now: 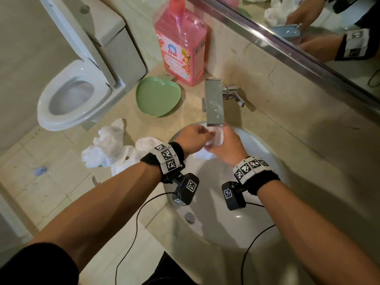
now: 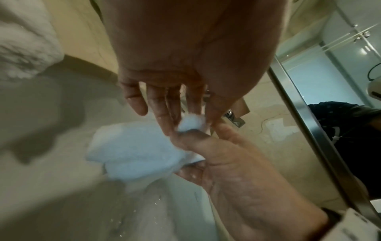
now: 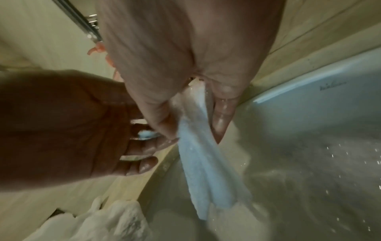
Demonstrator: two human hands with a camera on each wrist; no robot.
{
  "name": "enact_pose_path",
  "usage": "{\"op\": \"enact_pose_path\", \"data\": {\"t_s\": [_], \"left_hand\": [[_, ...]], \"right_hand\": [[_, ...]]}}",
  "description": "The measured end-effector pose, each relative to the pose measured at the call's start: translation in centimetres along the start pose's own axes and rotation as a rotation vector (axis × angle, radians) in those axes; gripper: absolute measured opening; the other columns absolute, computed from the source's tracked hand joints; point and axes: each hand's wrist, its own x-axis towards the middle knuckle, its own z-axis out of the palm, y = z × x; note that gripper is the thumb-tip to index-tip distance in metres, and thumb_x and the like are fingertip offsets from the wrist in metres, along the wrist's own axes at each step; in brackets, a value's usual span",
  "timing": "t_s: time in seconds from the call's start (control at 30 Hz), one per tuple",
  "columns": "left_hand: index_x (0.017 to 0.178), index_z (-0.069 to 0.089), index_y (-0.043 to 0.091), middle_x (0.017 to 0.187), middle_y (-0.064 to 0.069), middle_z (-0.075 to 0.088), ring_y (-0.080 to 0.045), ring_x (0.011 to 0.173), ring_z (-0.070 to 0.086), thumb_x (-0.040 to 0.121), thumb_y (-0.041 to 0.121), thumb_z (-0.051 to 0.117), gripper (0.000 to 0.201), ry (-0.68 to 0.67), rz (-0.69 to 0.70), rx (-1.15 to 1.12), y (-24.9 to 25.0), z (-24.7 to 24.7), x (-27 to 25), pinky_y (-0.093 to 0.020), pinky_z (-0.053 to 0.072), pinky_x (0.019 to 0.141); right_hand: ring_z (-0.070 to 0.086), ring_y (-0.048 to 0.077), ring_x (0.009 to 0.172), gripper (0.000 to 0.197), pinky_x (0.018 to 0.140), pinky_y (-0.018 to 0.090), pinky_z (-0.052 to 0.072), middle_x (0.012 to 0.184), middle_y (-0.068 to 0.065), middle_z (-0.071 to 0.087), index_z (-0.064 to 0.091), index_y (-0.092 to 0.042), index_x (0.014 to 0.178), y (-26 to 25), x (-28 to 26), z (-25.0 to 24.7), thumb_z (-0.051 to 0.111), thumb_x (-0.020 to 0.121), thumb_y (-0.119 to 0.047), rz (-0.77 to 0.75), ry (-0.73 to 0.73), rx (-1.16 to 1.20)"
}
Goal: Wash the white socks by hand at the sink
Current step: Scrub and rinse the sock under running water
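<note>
Holding one item: white sock (image 1: 214,138), wet, kept over the basin of the sink (image 1: 226,233) directly under the tap (image 1: 213,101).

Nearest, right hand (image 1: 226,149): thumb and fingers curled round the sock's upper part. Long axis of the sock runs downward from this hand into the basin, free end hanging loose and apart from the porcelain.

Beside it, left hand (image 1: 193,138): fingers nearly straight, fingertips (image 2: 171,128) pinching a small bunched end of the sock against the right thumb. Both hands touch the sock; judged, the right carries it and the left is placed to rub or pull.

Further left on the counter: heap of white socks (image 1: 107,147), well apart from the hands.

Beyond: green dish (image 1: 158,97), pink detergent bottle (image 1: 181,44).

View notes: right wrist view alone shows the hanging length (image 3: 204,171); left wrist view alone shows the pinch; head view alone shows the tap overhead. Running water cannot be confirmed.
</note>
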Motion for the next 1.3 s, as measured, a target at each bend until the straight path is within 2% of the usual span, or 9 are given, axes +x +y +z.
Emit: {"op": "enact_pose_path", "data": {"t_s": [0.17, 0.3, 0.4, 0.67, 0.77, 0.87, 0.93, 1.1, 1.3], "left_hand": [[0.118, 0.059, 0.014, 0.118, 0.002, 0.061, -0.019, 0.114, 0.056, 0.086, 0.001, 0.057, 0.034, -0.131, 0.097, 0.032, -1.1, -2.0, -0.2, -0.020, 0.042, 0.084], [0.151, 0.029, 0.018, 0.152, -0.003, 0.034, -0.020, 0.137, 0.034, 0.074, 0.019, 0.084, 0.094, -0.249, 0.182, 0.495, -2.7, -2.5, -0.1, -0.025, 0.031, 0.107], [0.153, 0.023, 0.013, 0.150, -0.009, 0.039, -0.023, 0.134, 0.041, 0.066, 0.016, 0.091, 0.110, -0.282, 0.231, 0.319, -2.6, -0.9, 0.0, -0.029, 0.035, 0.109], [0.123, 0.062, 0.020, 0.117, -0.006, 0.068, -0.027, 0.105, 0.062, 0.076, 0.034, 0.080, 0.052, -0.053, 0.361, 0.649, -1.3, 0.0, 2.2, -0.026, 0.044, 0.081], [0.125, 0.062, 0.019, 0.116, -0.010, 0.068, -0.034, 0.103, 0.063, 0.079, 0.017, 0.064, 0.046, 0.010, 0.474, 0.754, -0.9, -0.3, 2.3, -0.026, 0.038, 0.076], [0.123, 0.063, 0.018, 0.111, -0.012, 0.067, -0.034, 0.096, 0.064, 0.076, 0.014, 0.064, 0.047, 0.006, 0.553, 0.867, -0.4, -0.4, 2.0, -0.031, 0.045, 0.072], [0.120, 0.064, 0.020, 0.107, -0.011, 0.067, -0.033, 0.092, 0.064, 0.077, 0.014, 0.065, 0.044, 0.005, 0.597, 0.928, 0.0, -0.3, 1.9, -0.033, 0.049, 0.069], [0.106, 0.067, 0.013, 0.096, -0.013, 0.065, -0.035, 0.084, 0.065, 0.080, 0.014, 0.067, 0.025, -0.014, 0.531, 1.126, 1.1, -0.4, 2.2, -0.036, 0.048, 0.062], [0.085, 0.066, 0.018, 0.081, -0.008, 0.069, -0.026, 0.060, 0.052, 0.080, 0.029, 0.064, 0.012, -0.033, 0.381, 1.240, 1.0, 0.3, 3.0, -0.030, 0.042, 0.058]], "right_hand": [[0.062, 0.022, 0.107, 0.056, 0.082, 0.027, 0.046, 0.118, 0.003, 0.066, 0.053, -0.021, 0.132, 0.7, 0.7, -0.8, 0.060, 0.080, -0.001, 0.089, 0.002, 0.150], [0.059, 0.020, 0.093, 0.047, 0.073, 0.027, 0.049, 0.100, -0.005, 0.063, 0.058, -0.037, 0.103, 1.1, 0.1, -2.0, 0.053, 0.074, -0.001, 0.100, -0.008, 0.283], [0.056, 0.016, 0.086, 0.048, 0.064, 0.027, 0.049, 0.090, -0.012, 0.061, 0.059, -0.042, 0.089, 1.0, -0.4, -2.4, 0.053, 0.069, 0.002, 0.077, -0.046, 0.398], [0.063, 0.020, 0.095, 0.036, 0.077, 0.047, 0.057, 0.102, -0.006, 0.065, 0.064, -0.040, 0.081, 1.8, -0.1, -4.5, 0.075, 0.058, -0.014, 0.084, -0.103, 0.362], [0.065, 0.015, 0.076, 0.035, 0.059, 0.032, 0.057, 0.081, -0.005, 0.063, 0.063, -0.029, 0.070, 2.4, 0.3, -4.8, 0.090, 0.047, -0.033, 0.238, -0.225, 0.443], [0.070, 0.023, 0.081, 0.051, 0.059, 0.035, 0.058, 0.096, 0.005, 0.065, 0.061, -0.023, 0.096, 2.2, 0.9, -4.1, 0.094, 0.056, -0.024, 0.297, -0.282, 0.407], [0.073, 0.024, 0.088, 0.061, 0.064, 0.038, 0.060, 0.108, 0.008, 0.067, 0.061, -0.022, 0.114, 1.6, 1.1, -3.6, 0.094, 0.062, -0.020, 0.308, -0.366, 0.301], [0.068, 0.019, 0.061, 0.044, 0.053, 0.025, 0.051, 0.077, 0.003, 0.073, 0.069, -0.013, 0.093, 0.2, 1.6, -2.5, 0.089, 0.062, -0.038, 0.215, -0.424, -0.171], [0.066, 0.026, 0.090, 0.042, 0.074, 0.032, 0.051, 0.097, 0.003, 0.070, 0.067, -0.019, 0.108, 0.3, 2.7, -1.8, 0.072, 0.077, -0.047, -0.109, -0.273, -0.688]]}}
